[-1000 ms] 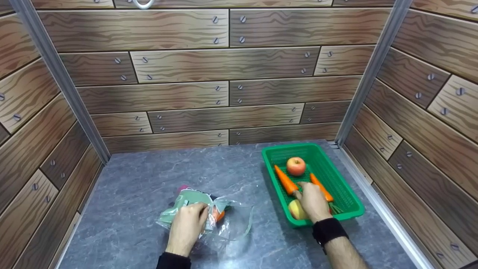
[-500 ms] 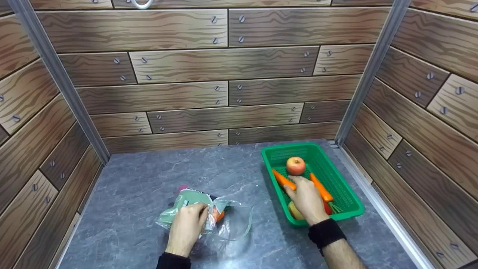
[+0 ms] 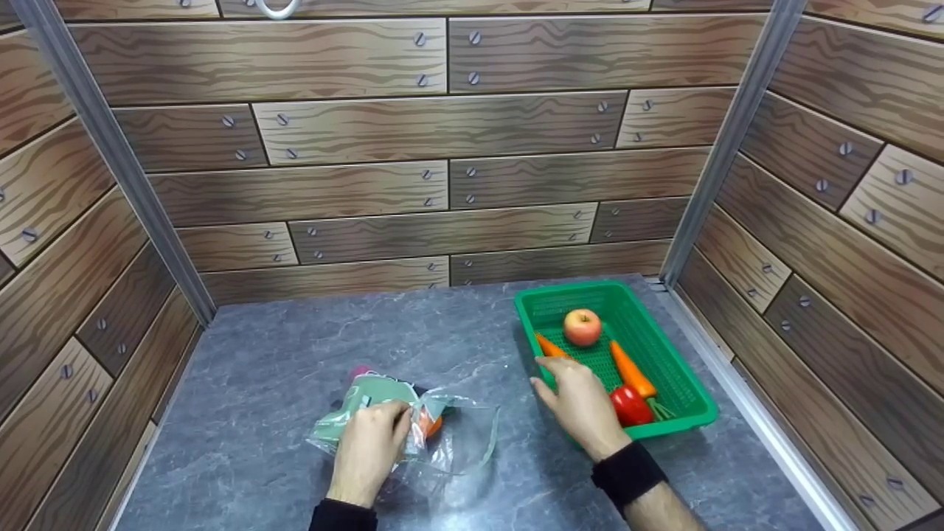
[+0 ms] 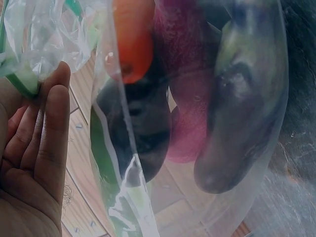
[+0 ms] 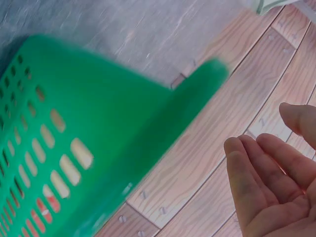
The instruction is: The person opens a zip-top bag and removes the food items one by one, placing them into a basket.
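Observation:
At the front left, my left hand (image 3: 369,450) pinches the edge of a clear plastic bag (image 3: 372,394) with a green print. The left wrist view shows the bag's green strip between fingertips and thumb. Through the plastic I see dark eggplants (image 4: 229,158), a rounded orange piece (image 4: 133,44) and a long magenta vegetable (image 4: 185,98). My right hand (image 3: 581,405) holds nothing; it hovers over the left rim of a green basket (image 3: 682,369), thumb apart from the fingers. The basket holds an apple (image 3: 582,327), two carrots (image 3: 630,369) and a red bell pepper (image 3: 631,405). The hand covers part of the left carrot.
A grey marbled tabletop (image 3: 287,346) carries the bag and basket. Wood-print walls (image 3: 369,133) with metal corner posts (image 3: 700,192) enclose it at the back and sides. A white hook (image 3: 278,9) hangs at the top.
My right hand has moved left from among the basket's contents to its left rim, uncovering the pepper. The left carrot has shifted slightly. The left hand and bag stay put.

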The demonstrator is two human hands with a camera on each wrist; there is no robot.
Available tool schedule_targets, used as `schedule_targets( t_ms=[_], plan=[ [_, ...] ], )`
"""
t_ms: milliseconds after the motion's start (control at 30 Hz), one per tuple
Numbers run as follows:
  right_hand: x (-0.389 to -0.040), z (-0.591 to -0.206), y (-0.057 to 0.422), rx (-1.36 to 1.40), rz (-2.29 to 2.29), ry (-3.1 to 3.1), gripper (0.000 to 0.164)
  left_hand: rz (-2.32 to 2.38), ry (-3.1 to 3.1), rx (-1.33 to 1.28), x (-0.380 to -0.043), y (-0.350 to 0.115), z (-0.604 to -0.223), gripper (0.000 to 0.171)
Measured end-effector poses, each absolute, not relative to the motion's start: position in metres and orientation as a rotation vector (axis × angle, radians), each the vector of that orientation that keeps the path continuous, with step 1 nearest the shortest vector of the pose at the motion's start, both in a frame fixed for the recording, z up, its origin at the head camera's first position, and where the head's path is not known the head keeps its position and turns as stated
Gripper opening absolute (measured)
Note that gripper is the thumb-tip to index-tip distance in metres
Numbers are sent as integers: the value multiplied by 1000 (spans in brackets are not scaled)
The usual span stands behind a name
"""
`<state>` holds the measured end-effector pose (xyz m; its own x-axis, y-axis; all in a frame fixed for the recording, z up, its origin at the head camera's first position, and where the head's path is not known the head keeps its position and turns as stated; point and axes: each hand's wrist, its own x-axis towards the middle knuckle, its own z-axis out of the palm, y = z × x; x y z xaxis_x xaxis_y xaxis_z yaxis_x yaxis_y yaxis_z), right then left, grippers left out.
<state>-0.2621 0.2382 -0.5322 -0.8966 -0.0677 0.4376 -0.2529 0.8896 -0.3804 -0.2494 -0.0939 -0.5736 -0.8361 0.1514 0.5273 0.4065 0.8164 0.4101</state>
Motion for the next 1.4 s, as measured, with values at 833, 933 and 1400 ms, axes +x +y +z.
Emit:
schedule_targets(
  t_ms=[833, 933, 1400],
  plan=[
    [-240, -543, 187, 538, 533, -2665, 32, -719, -2515, -420, -249, -95, -574, 6],
    [-238, -544, 182, 564, 543, -2672, 31, -725, -2516, -419, -249, -95, -574, 6],
    [-229, -555, 161, 706, 567, -2713, 29, -726, -2508, -409, -249, -97, -575, 6]
  ],
)
